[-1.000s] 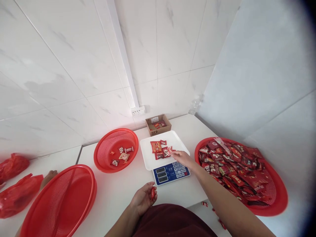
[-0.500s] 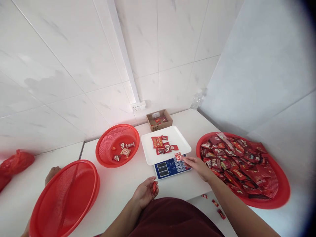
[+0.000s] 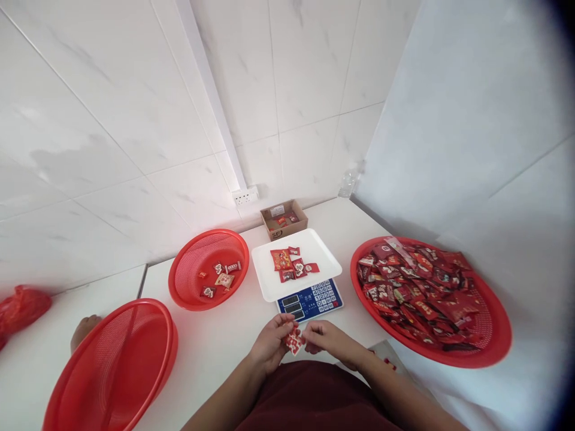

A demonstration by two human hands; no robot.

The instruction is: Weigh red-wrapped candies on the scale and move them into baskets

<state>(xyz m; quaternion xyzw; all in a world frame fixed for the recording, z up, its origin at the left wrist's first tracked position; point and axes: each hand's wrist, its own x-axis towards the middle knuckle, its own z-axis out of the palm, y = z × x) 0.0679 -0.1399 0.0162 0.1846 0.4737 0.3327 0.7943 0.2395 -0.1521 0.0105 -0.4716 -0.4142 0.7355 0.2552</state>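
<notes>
Just in front of my body, my left hand (image 3: 272, 341) pinches a small red-and-white patterned packet (image 3: 294, 341). My right hand (image 3: 327, 340) meets it from the other side, its bent fingers closed at the packet's edge. Whether a red sweet is still under the left fingers is hidden. Beyond the hands stands a blue scale (image 3: 309, 299) with dark displays and a keypad. On its white tray (image 3: 265, 281) lie several red-wrapped sweets (image 3: 299, 268), grouped near the middle.
A red basket (image 3: 498, 335) heaped with wrapped sweets stands at right. Another red basket (image 3: 179, 275) holds several sweets. Nearer left is a larger red basket (image 3: 153, 359), with another person's hand (image 3: 85, 330) behind it. A cardboard box (image 3: 284, 219) sits by the wall.
My right hand has drawn back from the scale with the patterned packet to meet my left hand. The left hand has moved slightly right. The view has shifted a little.
</notes>
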